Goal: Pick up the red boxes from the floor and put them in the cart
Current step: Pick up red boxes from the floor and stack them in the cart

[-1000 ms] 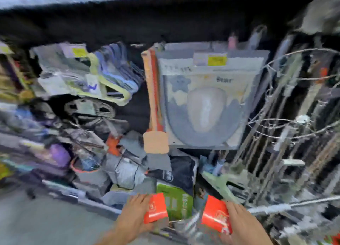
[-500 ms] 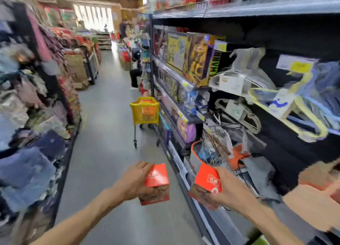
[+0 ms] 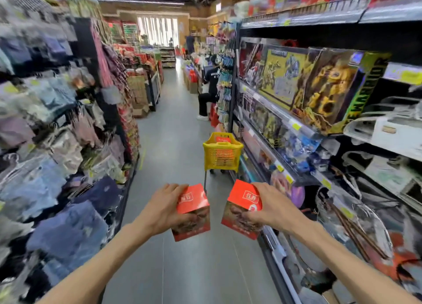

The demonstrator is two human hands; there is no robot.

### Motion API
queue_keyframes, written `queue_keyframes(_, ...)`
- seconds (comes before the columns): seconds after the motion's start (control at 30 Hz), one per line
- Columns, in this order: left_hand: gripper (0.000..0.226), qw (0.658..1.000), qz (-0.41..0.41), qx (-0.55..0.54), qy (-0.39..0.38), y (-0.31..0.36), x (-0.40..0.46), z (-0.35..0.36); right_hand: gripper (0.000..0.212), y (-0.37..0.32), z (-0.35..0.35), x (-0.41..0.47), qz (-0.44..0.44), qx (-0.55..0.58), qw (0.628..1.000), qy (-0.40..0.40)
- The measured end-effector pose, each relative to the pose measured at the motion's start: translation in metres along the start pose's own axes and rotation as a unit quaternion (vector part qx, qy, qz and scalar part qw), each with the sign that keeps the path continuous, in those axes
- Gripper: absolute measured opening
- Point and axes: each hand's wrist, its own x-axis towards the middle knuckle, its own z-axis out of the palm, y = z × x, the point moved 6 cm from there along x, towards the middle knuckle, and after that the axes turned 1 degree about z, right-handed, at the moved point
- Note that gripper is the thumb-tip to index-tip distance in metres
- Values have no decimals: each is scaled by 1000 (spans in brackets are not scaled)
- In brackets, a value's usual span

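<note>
Both hands have swung toward the aisle; left hand [image 3: 163, 209] grips one red box [image 3: 193, 212], right hand [image 3: 269, 206] grips another red box [image 3: 243, 209], yellow cart [image 3: 222, 154] ahead.

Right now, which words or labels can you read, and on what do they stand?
"WARRIOR", first letters hidden: side of the yellow robot toy box.
White logos on the two red boxes: too blurred to read.
Yellow shelf price tags: too small.
</note>
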Motion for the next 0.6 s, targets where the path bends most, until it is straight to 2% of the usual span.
queue_keyframes(0.4, 100, 999, -26, 1, 47, -157, 227, 0, 65, 8, 8, 298, -70, 41, 997, -3)
queue_keyframes(0.6, 99, 996, -73, -8, 54, -248, 334, -2, 70, 4, 11, 463, -91, 28, 995, -17)
